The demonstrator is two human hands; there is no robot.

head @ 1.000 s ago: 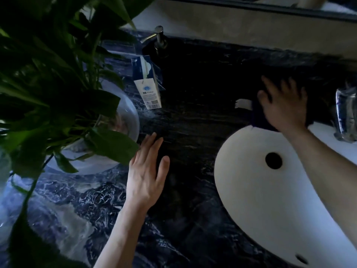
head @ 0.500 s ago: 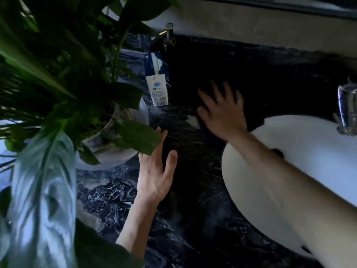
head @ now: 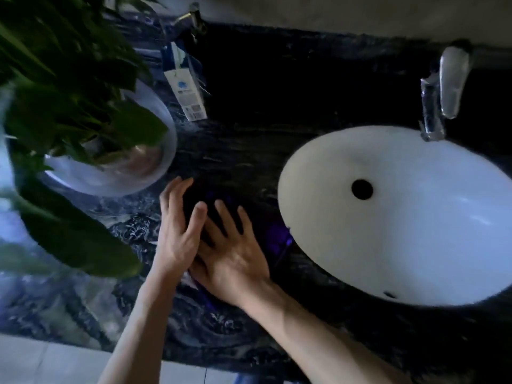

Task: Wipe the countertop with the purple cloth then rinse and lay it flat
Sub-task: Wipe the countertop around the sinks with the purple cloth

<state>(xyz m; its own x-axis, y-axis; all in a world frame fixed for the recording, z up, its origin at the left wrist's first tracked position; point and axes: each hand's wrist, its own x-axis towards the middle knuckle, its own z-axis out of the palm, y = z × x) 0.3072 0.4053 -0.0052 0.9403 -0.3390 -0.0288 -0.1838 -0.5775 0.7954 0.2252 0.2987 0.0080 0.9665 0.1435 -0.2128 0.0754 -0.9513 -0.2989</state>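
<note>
On the dark marbled surface, just left of a white oval sink, two bare hands lie side by side. Right hand rests palm down on the purple cloth, its fingers straight and spread. Most of the cloth is hidden in shadow under the hands; a purple edge shows beside the sink rim. Left hand lies flat, fingers straight and slightly apart, touching the right hand. A leafy plant in a pale bowl stands at left, a small carton behind, a chrome faucet behind the sink.
</note>
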